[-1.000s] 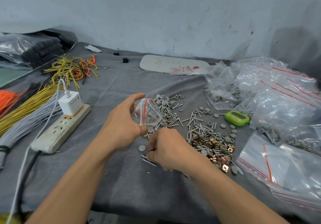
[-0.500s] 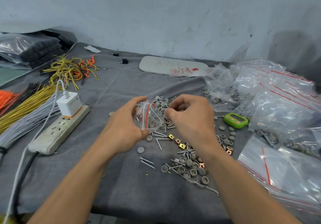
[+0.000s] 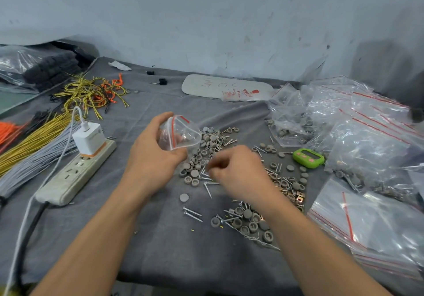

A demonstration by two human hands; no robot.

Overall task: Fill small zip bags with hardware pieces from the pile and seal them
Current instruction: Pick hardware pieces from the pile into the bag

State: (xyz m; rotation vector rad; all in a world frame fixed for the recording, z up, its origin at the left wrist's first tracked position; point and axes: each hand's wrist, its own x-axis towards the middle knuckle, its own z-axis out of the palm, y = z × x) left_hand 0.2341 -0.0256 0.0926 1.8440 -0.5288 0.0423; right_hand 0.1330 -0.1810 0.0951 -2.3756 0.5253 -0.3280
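Note:
My left hand holds a small clear zip bag with a red seal strip, mouth open toward the right, a little above the cloth. A pile of grey round caps and silver screws lies just right of the bag. My right hand hangs blurred over that pile, below the bag, with its fingers curled down toward the pieces; whether they pinch anything is hidden. A second heap of caps and screws lies near my right forearm, with brass clips beside it.
A power strip with a white charger lies at the left, beside wire bundles. A green timer sits right of the pile. Filled bags and flat zip bags cover the right side.
My right hand left the bag's mouth and dropped down to the pile. One second ago it was lower still, at the screws. The left hand has kept hold of the bag.

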